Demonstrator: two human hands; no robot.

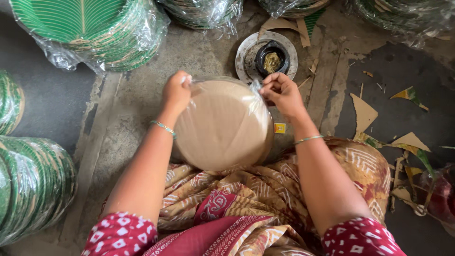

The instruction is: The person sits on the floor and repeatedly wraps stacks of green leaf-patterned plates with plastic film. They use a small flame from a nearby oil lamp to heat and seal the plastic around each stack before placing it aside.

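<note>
Brown, plain-backed round plates are being held as a stack (222, 125) on the lap, wrapped in a clear plastic bag (253, 90) whose loose mouth is being gathered at the far edge. The left hand (176, 92) is being kept closed in a fist around one bunch of the film, while the right hand (280, 92) is being pinched shut, fingertips together, on the opposite bunch. Judged from this, the step in hand is the closing of the bag over the stack; the next move seems to call for both bunches to be drawn toward each other and twisted or knotted, with the stack kept steady so that the plates are not being tipped off the patterned cloth (227, 199). Just beyond the stack, on the concrete floor (132, 109), a small metal dish (246, 57) with a dark holder (271, 58) is being left untouched. Finished bundles of green leaf-printed plates (90, 28) in plastic are being kept around the person, and paper offcuts (365, 114) are lying scattered to the right.
</note>
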